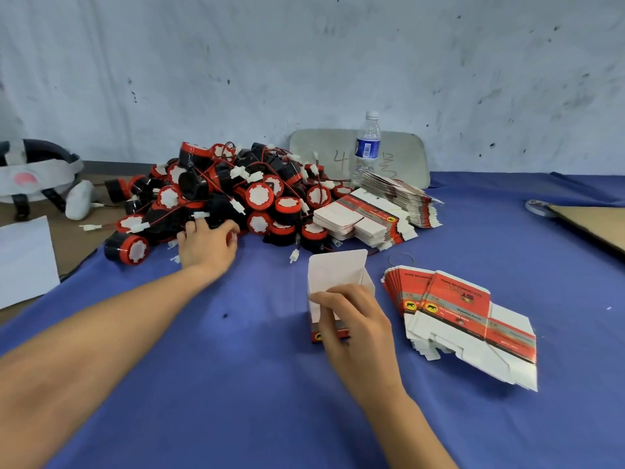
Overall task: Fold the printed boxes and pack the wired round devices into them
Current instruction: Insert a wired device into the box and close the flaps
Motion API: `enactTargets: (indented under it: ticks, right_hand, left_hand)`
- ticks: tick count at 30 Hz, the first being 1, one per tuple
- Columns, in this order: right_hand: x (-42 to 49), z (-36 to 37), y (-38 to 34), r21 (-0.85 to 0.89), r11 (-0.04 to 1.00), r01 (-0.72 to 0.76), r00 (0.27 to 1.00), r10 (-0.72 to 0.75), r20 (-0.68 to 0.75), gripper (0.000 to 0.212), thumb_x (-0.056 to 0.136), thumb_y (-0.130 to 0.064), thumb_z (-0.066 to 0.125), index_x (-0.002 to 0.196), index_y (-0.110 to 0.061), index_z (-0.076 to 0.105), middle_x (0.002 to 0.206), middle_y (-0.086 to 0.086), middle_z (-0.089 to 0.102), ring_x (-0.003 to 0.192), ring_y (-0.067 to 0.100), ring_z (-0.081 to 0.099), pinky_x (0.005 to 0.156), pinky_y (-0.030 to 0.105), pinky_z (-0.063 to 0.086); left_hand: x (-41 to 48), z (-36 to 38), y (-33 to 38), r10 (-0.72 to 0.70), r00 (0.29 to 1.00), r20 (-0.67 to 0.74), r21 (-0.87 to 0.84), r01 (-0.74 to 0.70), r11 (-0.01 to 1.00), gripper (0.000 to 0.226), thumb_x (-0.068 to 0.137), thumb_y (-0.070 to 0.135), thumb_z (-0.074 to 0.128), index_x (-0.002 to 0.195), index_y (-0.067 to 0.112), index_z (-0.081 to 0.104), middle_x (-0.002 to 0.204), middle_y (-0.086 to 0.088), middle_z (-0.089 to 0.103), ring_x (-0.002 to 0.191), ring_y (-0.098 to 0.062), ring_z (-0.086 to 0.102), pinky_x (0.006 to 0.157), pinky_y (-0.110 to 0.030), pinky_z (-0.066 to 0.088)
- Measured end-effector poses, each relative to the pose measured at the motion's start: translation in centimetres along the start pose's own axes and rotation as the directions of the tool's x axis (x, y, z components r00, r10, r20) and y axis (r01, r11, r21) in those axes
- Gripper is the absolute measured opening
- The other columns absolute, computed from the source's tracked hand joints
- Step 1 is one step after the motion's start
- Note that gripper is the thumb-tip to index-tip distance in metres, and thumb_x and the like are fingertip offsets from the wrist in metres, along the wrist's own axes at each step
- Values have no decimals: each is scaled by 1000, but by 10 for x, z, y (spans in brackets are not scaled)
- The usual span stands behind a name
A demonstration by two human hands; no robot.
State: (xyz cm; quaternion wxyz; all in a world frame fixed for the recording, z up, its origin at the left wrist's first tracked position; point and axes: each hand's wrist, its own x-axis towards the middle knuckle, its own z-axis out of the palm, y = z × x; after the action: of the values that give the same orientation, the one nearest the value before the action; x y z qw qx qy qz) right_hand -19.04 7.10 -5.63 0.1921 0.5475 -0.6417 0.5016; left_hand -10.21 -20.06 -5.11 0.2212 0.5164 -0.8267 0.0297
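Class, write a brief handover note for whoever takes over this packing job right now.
Left hand: in the device pile, fingers curled over one; grip unclear.
Right hand: holds the folded box upright, top open.
Flat boxes: right of it, more behind.
Done: one box folded.
To do: load it, close it, repeat.

One wide-angle view here, worn on the person's head, looking forward and down across the blue tabletop (236, 384) to the scuffed wall (304, 62) at its far edge. It's in close: both forearms run in from the bottom edge, the right hand (351, 319) gripping the open box (338, 275) near centre, the left hand (208, 245) farther out, left of centre.
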Motion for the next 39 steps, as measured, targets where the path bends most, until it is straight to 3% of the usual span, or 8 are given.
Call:
enactTargets:
  ticks: [4,8,12,17,22,29,33,39]
  right_hand:
    - [1,-1,-2,102,995,-11,998,17,-54,24,86,-11,49,93,-7,72,88,2,64,82,12,55,68,12,45]
    - [1,-1,-6,270,960,-76,992,101,-80,24,87,-1,50,99,-8,70,91,2,63,79,7,59,65,5,43]
    - [1,-1,-7,389,909,-150,975,201,-93,30,91,-14,47,115,-24,61,91,-2,64,79,10,64,67,17,50]
    - [3,-7,-13,642,717,-270,923,384,-41,50,95,-40,41,143,-30,33,99,3,69,75,22,71,68,32,57]
    - [14,-19,-11,710,669,-220,877,454,-156,52,97,-30,43,144,-46,24,135,1,56,93,27,68,75,29,55]
    - [18,-34,14,563,774,-289,674,582,-455,35,96,5,44,128,-9,51,118,9,64,74,-9,62,57,4,43]
    - [20,-35,8,386,898,-209,741,403,-537,62,94,10,44,143,-25,32,109,0,60,79,-10,62,64,5,46]
    - [15,-23,-3,334,937,-99,845,256,-470,79,95,5,42,145,-45,6,112,5,62,77,7,69,76,28,58]
  left_hand:
    - [-19,-26,10,-160,967,-197,-617,4,787,17,95,14,44,95,21,59,110,-9,36,94,-23,46,90,-38,44]
    - [-58,-67,28,-368,895,-254,-876,-52,479,25,92,5,34,97,19,55,109,-8,37,87,17,41,77,-1,33]
    - [-108,-94,59,-354,911,-213,-976,-181,123,30,90,13,34,97,32,56,111,-2,53,85,-22,51,65,-27,46]
    - [-145,-99,97,-239,970,-39,-937,-119,-329,51,96,-4,31,83,33,64,81,9,64,69,-29,51,49,-28,44]
    - [-162,-79,105,15,1000,-9,-971,-5,-240,23,84,21,46,85,35,65,94,5,63,85,-22,58,68,-35,48]
    - [-163,-54,100,215,903,-371,-832,-426,355,36,77,37,67,109,35,50,117,17,48,113,-2,49,93,-24,46]
    - [-162,-46,98,193,930,-312,-775,-367,514,50,74,57,64,117,54,39,121,44,39,116,14,34,99,-12,29]
    - [-159,-32,97,136,971,-199,-808,-241,537,48,72,38,72,115,40,50,109,19,42,102,16,44,81,2,32]
